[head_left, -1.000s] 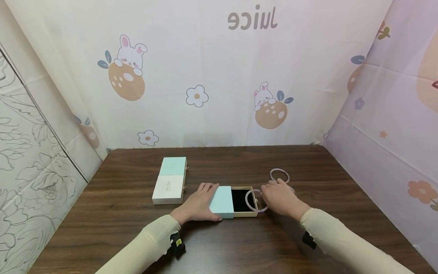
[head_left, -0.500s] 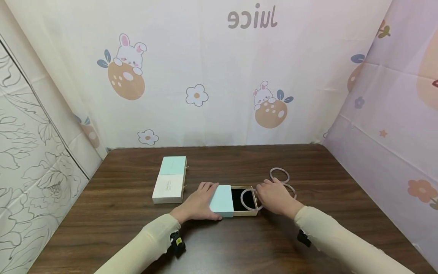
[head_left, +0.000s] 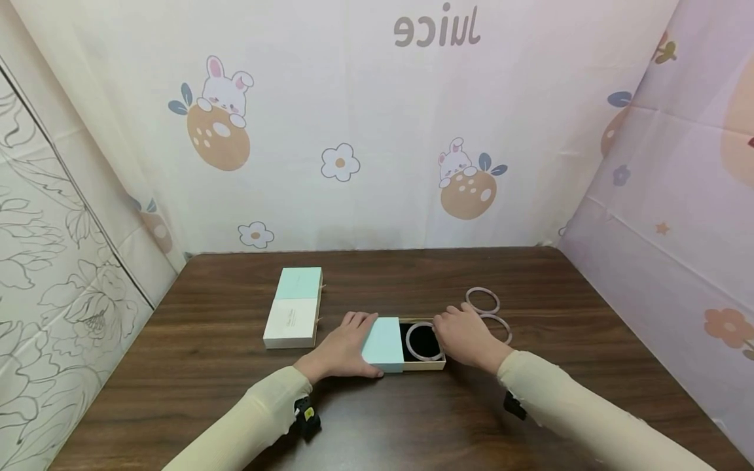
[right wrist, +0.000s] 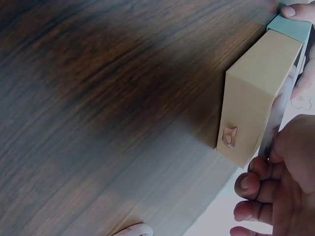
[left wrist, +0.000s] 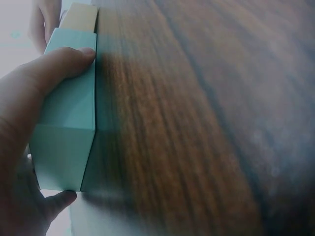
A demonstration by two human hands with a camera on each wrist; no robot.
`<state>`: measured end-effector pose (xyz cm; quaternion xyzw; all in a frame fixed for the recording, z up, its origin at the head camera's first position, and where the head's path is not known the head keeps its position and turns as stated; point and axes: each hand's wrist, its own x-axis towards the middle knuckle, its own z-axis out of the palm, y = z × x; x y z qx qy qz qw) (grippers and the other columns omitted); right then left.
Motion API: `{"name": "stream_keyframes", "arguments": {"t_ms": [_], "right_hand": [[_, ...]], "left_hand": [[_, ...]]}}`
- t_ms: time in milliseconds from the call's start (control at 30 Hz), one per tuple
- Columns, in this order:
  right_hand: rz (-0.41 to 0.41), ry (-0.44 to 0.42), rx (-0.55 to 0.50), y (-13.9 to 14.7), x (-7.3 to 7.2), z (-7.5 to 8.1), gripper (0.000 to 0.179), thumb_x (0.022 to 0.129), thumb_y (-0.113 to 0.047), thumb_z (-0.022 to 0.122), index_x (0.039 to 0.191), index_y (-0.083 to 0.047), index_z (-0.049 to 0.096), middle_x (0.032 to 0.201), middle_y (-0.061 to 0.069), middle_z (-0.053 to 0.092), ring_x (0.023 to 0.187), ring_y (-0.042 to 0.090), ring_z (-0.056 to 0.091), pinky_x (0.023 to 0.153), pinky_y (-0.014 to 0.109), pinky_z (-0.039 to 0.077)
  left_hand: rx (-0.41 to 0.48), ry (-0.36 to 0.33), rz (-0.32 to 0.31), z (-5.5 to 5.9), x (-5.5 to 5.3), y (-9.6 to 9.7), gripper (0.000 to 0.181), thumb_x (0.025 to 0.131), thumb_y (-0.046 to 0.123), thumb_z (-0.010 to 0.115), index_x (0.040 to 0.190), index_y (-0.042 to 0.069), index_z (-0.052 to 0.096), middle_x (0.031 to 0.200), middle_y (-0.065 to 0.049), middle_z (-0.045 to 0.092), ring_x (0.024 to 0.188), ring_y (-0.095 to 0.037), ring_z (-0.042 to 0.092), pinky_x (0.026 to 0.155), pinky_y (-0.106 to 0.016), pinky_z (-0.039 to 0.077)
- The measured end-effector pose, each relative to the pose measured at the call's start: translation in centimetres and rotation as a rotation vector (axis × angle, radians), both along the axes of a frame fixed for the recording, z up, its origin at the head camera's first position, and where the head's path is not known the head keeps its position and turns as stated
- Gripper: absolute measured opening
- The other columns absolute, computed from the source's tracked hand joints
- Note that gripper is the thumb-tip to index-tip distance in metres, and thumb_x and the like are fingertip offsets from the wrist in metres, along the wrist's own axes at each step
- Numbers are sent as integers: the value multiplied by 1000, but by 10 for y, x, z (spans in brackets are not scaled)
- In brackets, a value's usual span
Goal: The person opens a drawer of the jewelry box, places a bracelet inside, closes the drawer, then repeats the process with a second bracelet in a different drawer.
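Observation:
A mint drawer box (head_left: 381,343) lies on the table, its cream inner drawer (right wrist: 256,83) with black lining pulled out to the right. My left hand (head_left: 341,350) grips the mint sleeve, the thumb (left wrist: 74,64) along its near side and the fingers at the far side. My right hand (head_left: 466,337) pinches a pale lilac bangle (head_left: 412,353) by its right side; the ring lies over the drawer's black lining. In the right wrist view, thumb and index finger meet on the ring at the drawer's edge. A small ribbon tab (right wrist: 229,136) shows on the drawer front.
Two more pale bangles, a far one (head_left: 483,289) and a nearer one (head_left: 505,326) partly behind my right hand, lie to the right. At the left sits a longer box pair, mint (head_left: 299,283) and white (head_left: 291,322), on the wooden table (head_left: 377,425).
My right hand has moved left with the bangle, which now lies farther over the drawer and lower into it. More of the nearer loose bangle shows. My left hand stays on the box.

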<state>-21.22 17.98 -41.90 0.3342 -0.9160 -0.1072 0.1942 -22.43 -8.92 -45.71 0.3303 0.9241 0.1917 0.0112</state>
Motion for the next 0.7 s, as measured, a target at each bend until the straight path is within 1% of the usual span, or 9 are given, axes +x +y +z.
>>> {"name": "stream_keyframes", "arguments": {"t_ms": [267,367,500,700], "right_hand": [[-11,-25,20,-5,-1,-1,22,90,-18,63,71,-9,59,64,3,58,63,21,51,58,36,35],[-13,-32,29,-7,-1,-1,21,91,-18,63,72,-9,60,64,3,59,63,21,51,58,36,35],[-20,-48,48,-10,-1,-1,22,92,-18,61,72,-9,60,64,3,58,62,21,50,57,35,32],[-16,-57,46,-14,-2,-2,23,92,-18,62,71,-10,59,63,2,57,62,21,50,56,34,34]], "left_hand": [[-6,-2,2,0,0,0,108,69,57,76,150,5,27,139,-8,39,127,-23,33,94,-38,42],[-4,-3,3,0,0,0,108,69,56,76,150,5,26,140,-7,39,127,-23,33,93,-37,43],[4,-3,-1,0,0,-1,108,69,56,76,150,5,26,139,-7,40,125,-22,34,92,-37,43],[14,-4,-5,0,0,-2,107,69,56,76,149,5,27,138,-7,40,125,-22,35,91,-37,43]]}}
